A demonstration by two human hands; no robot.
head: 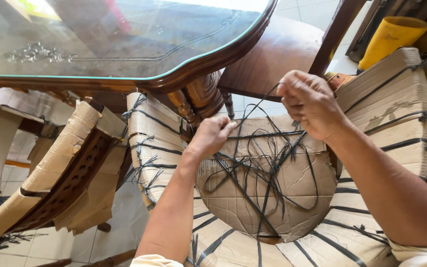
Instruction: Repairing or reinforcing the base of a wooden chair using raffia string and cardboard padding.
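Head view, only camera. Left hand (212, 134) sits centre frame, fist closed, grip pinched on a strand of black plastic string (265, 170) at the upper left edge of a round cardboard-wrapped chair seat (268, 198). Right hand (308, 101) is higher and to the right, fingers curled shut, grip holding another strand of the same string pulled up from the tangle. String criss-crosses loosely over the cardboard, several loops lying slack on the seat face, other strands running taut toward its near edge.

Seat lies between both forearms, just beyond the near edge of frame. Cardboard-wrapped chair arm (396, 104) rises at right, bound by black bands; a second wrapped arm (149, 138) stands at left, touching the seat's side.

Far left: glass-topped wooden tabletop (124, 44) with carved edge. Left, near: another chair (60, 168) partly wrapped in cardboard, dark carved wood showing. Far right: yellow cylinder (391, 37). Floor of pale tiles (55, 242).
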